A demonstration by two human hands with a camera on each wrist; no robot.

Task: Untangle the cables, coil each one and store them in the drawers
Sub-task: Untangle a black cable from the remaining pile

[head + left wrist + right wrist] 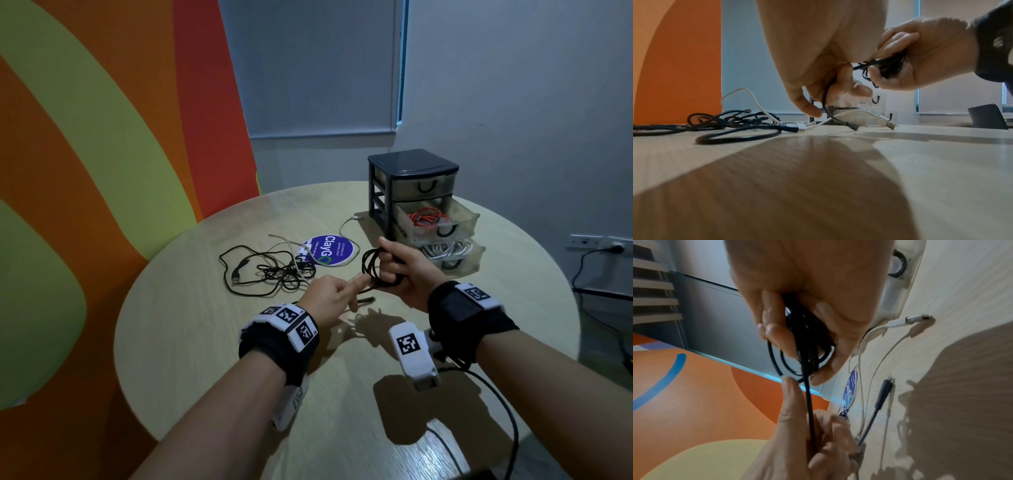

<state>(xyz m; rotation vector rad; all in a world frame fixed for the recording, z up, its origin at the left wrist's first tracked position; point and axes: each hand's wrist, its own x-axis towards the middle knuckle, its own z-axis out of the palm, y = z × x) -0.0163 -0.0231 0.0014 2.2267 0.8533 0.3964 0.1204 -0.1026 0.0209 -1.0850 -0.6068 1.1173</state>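
My right hand (390, 270) grips a black cable wound into a coil (369, 263), held above the round table. The coil also shows inside that fist in the right wrist view (807, 340). My left hand (356, 287) pinches the coil's loose tail just left of it. The tail runs down through the left fingers (830, 91), and its plug (854, 127) hangs at the tabletop. A tangle of black cable (267, 270) and a white cable (346, 226) lies further left on the table. The drawer unit (411, 171) stands behind my right hand.
The middle drawer (469, 219) is pulled out with an orange cable (428, 217) in it. The bottom drawer (478, 257) is out too, holding a white cable (445, 251). A round purple sticker (334, 248) lies under the white cable. Bare tabletop (342, 394) stretches toward me.
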